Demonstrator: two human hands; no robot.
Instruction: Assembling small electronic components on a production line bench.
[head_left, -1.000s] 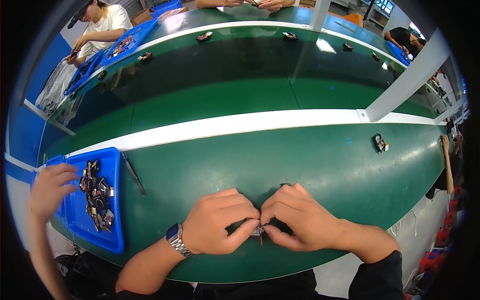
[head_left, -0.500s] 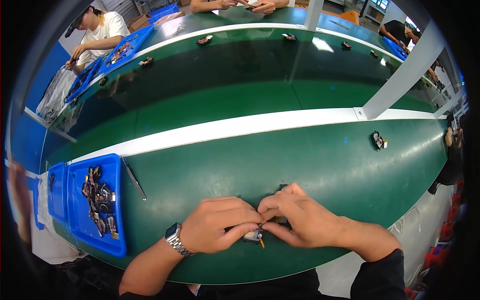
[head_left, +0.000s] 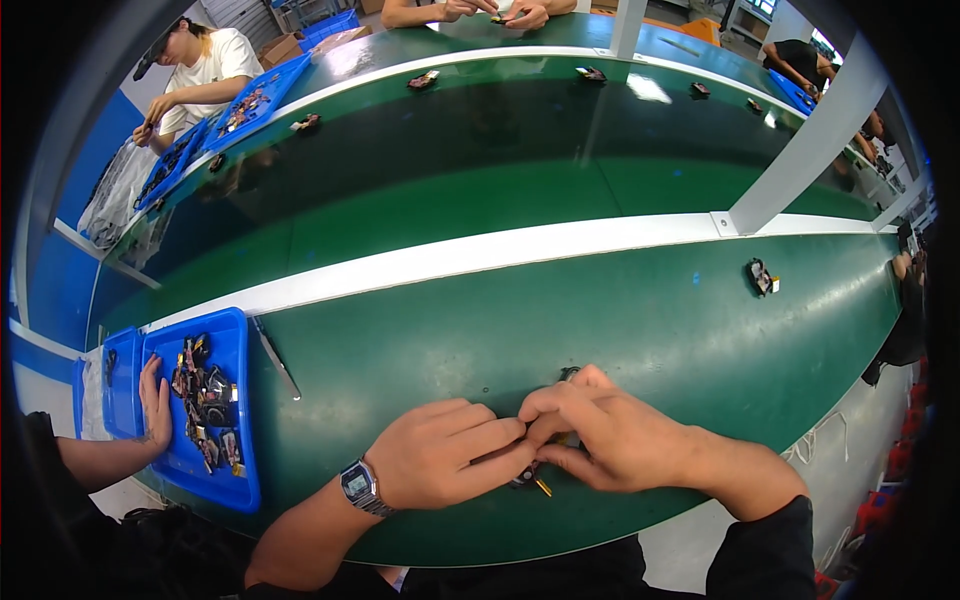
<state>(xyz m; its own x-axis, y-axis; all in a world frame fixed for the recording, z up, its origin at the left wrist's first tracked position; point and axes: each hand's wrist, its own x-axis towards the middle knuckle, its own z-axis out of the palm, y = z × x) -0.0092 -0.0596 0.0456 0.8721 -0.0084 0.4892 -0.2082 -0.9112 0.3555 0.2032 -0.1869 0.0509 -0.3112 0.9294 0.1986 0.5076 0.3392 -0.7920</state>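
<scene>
Both hands meet low on the green surface, the left hand and right hand with fingers clamped on a small dark part, seemingly mid-assembly, needing a steady, fine press next.

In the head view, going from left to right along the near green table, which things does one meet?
Co-worker's hand → blue tray of small parts → thin metal tool → left hand → right hand → lone small part.
</scene>
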